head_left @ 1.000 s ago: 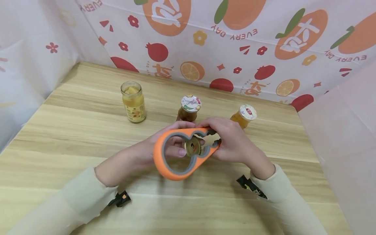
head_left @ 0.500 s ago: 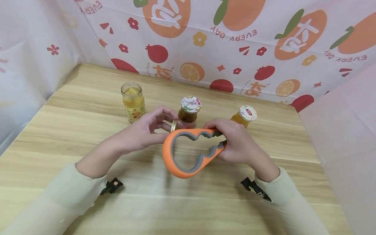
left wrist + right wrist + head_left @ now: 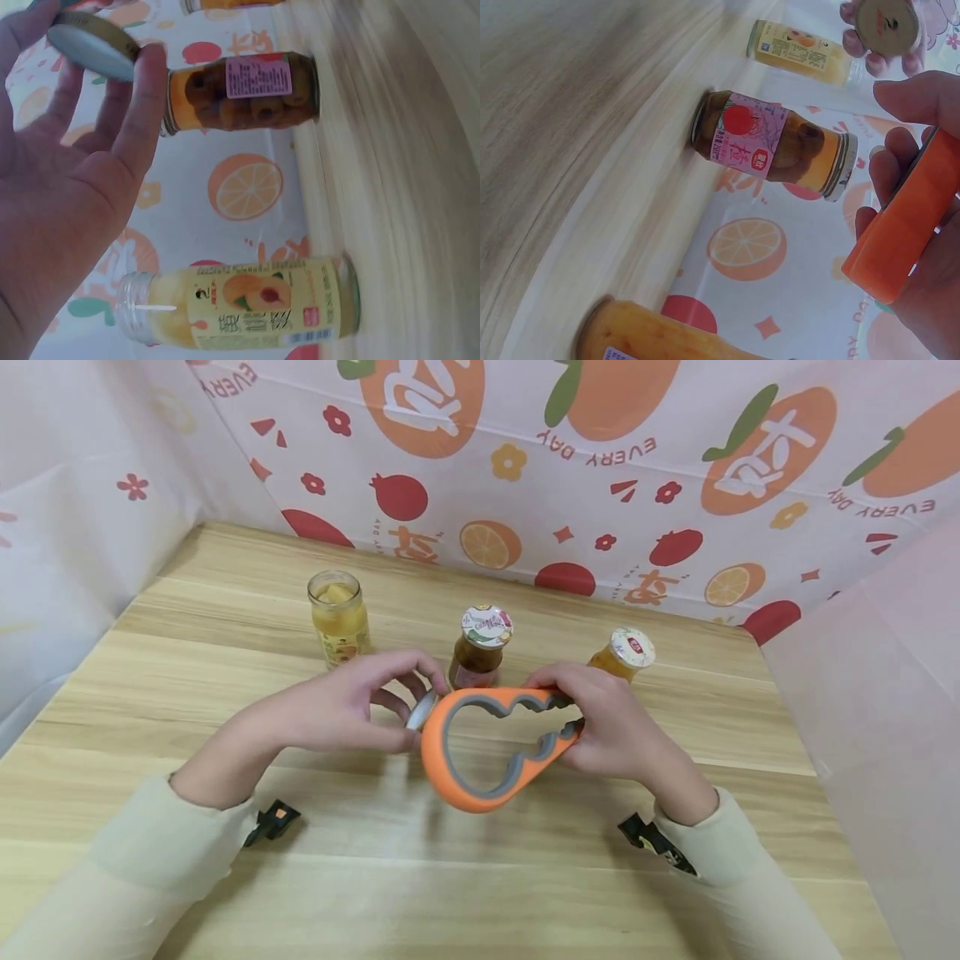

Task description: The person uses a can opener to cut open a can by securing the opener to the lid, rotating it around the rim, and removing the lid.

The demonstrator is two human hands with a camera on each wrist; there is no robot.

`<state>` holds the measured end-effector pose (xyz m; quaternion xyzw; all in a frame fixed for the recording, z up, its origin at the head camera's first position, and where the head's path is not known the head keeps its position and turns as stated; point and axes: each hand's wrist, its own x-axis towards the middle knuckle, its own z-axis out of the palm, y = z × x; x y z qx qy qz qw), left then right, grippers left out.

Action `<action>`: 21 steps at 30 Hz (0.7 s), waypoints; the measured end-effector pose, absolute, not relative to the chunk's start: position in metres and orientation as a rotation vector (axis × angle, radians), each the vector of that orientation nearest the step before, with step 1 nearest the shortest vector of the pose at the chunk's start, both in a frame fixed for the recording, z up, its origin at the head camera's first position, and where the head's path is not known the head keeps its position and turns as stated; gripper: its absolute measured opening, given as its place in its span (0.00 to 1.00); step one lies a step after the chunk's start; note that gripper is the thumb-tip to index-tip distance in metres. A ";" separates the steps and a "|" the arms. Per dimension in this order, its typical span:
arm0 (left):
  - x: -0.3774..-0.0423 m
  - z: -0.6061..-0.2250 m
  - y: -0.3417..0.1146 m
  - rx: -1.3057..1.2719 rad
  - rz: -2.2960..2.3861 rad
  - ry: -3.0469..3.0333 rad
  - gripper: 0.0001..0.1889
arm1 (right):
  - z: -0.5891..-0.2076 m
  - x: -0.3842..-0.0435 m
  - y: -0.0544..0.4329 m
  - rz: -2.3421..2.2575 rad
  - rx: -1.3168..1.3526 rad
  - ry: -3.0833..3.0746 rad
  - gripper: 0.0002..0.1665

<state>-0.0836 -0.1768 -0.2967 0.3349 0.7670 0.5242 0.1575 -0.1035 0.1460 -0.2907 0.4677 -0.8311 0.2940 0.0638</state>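
Observation:
Between thumb and fingers, my left hand [image 3: 337,702] pinches a gold jar lid [image 3: 887,26] by its edge, its pale inner side [image 3: 90,51] showing in the left wrist view. My right hand [image 3: 600,718] grips the narrow end of an orange jar opener [image 3: 457,785] with grey toothed inner edges. The opener's wide loop is held over the table, close beside the lid. Behind my left hand stands a lidless jar of yellow fruit [image 3: 337,622] with a peach label. A closed jar of dark fruit [image 3: 474,662] with a white patterned lid stands just beyond the opener.
Past my right hand is another closed jar, with orange contents [image 3: 611,665] and a white lid. The wooden table [image 3: 480,893] meets a fruit-printed cloth [image 3: 450,485] along its back and sides.
My left hand has drawn the lid out of the opener, to the left, and turned it on edge. The right hand and opener have shifted slightly right.

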 end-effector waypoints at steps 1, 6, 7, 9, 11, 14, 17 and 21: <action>-0.083 -0.297 -0.177 0.980 1.454 2.191 0.24 | -0.291 -0.103 0.146 0.889 1.413 -2.511 0.31; -0.082 -0.298 -0.181 1.031 1.273 2.203 0.23 | -0.293 -0.103 0.148 0.890 1.409 -2.521 0.32; -0.083 -0.298 -0.182 1.031 1.254 2.205 0.22 | -0.293 -0.104 0.149 0.889 1.407 -2.524 0.32; -0.083 -0.297 -0.185 1.029 1.229 2.198 0.21 | -0.293 -0.104 0.149 0.887 1.403 -2.528 0.32; -0.084 -0.296 -0.189 1.023 1.223 2.189 0.21 | -0.293 -0.104 0.150 0.883 1.398 -2.532 0.32; -0.086 -0.295 -0.196 1.022 1.222 2.199 0.21 | -0.294 -0.104 0.151 0.882 1.394 -2.543 0.31; -0.087 -0.295 -0.202 1.016 1.206 2.247 0.19 | -0.295 -0.105 0.152 0.885 1.396 -2.553 0.30; -0.088 -0.298 -0.207 1.002 1.166 2.298 0.17 | -0.295 -0.106 0.153 0.881 1.397 -2.550 0.30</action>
